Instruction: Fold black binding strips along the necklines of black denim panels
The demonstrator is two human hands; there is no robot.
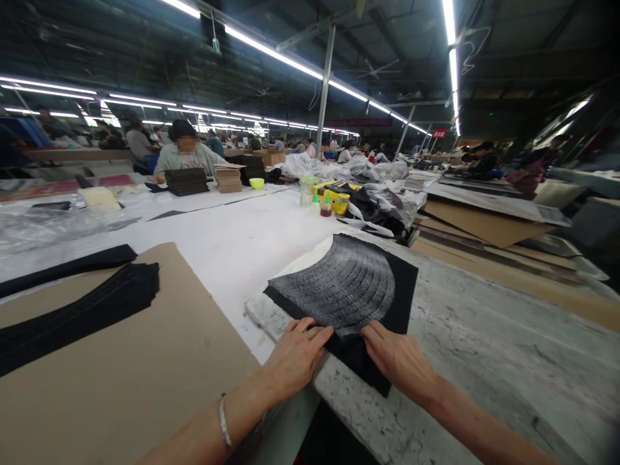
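Left hand, right hand: black cloth

Fingers half-curled at near edge; thumbs hidden, grip uncertain. Location: atop stone slab. Risk: uneven pulling could crease the grey ridged patch.

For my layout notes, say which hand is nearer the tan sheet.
Left. The left hand is right of the tan sheet; the right hand is farther right.
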